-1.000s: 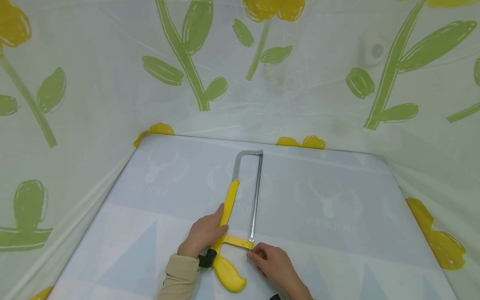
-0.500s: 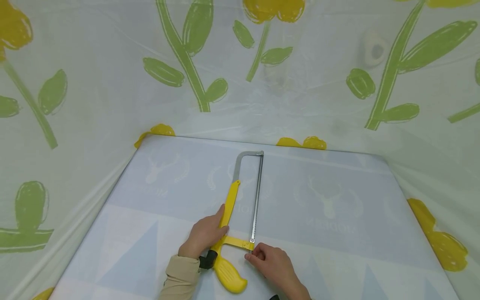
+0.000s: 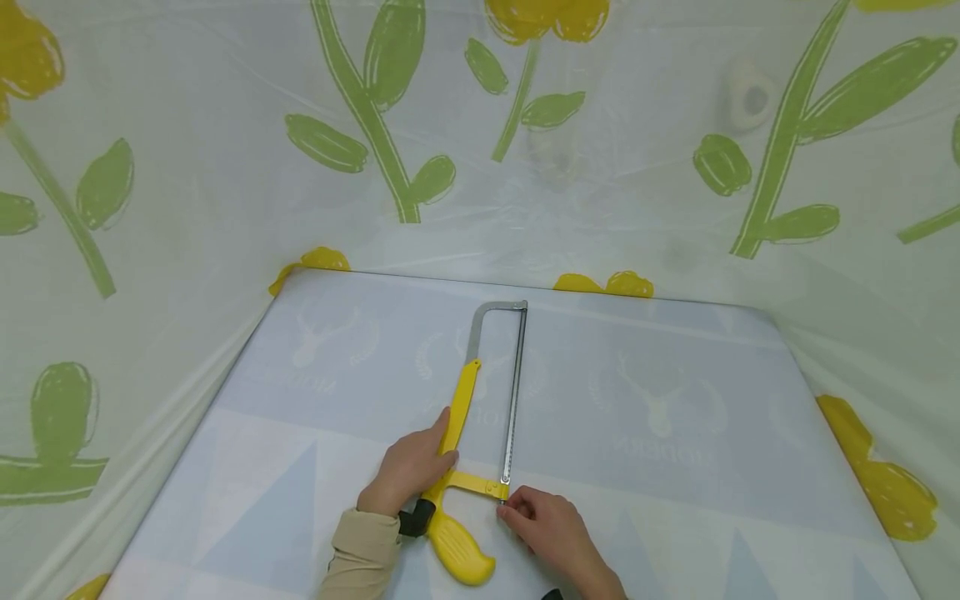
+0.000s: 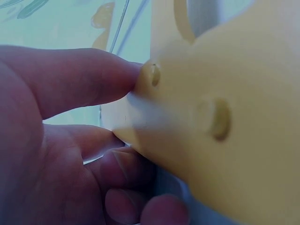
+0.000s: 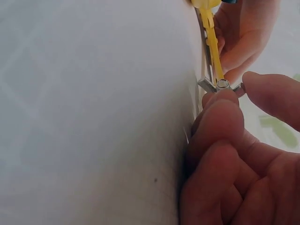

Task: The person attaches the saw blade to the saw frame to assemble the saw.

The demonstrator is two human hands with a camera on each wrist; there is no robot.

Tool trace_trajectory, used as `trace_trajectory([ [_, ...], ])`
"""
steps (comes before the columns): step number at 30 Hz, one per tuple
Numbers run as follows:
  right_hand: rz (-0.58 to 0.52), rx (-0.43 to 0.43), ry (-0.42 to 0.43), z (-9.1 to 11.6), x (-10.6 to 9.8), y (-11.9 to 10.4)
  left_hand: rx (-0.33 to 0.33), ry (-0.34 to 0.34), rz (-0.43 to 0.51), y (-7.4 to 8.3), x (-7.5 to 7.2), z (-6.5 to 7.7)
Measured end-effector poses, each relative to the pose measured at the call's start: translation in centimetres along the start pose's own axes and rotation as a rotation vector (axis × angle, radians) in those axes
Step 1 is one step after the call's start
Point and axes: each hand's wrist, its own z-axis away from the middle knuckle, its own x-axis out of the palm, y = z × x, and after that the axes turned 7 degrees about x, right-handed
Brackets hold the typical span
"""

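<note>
Hanging at back and sides: white floral sheet. Below it, pale patterned table. Mid-table, yellow-and-silver hacksaw, curved end pointing away, blade on right side. Left hand clamped round yellow frame, thumb on near side of crossbar joint. Right hand pinches small silver wing nut at blade's near end, fingers curled.

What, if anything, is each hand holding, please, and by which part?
The left hand holds the hacksaw by its yellow frame bar, just ahead of the handle; the right hand pinches its wing nut, thumb against one wing.
</note>
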Motion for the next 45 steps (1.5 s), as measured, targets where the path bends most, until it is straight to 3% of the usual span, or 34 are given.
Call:
trace_trajectory([
  [23, -0.058, 0.052, 0.001, 0.11, -0.20, -0.12, -0.015, -0.009, 0.010, -0.13, 0.25, -0.02],
  [45, -0.014, 0.032, -0.012, -0.10, -0.17, -0.04, -0.025, -0.012, 0.002, -0.25, 0.40, -0.19],
])
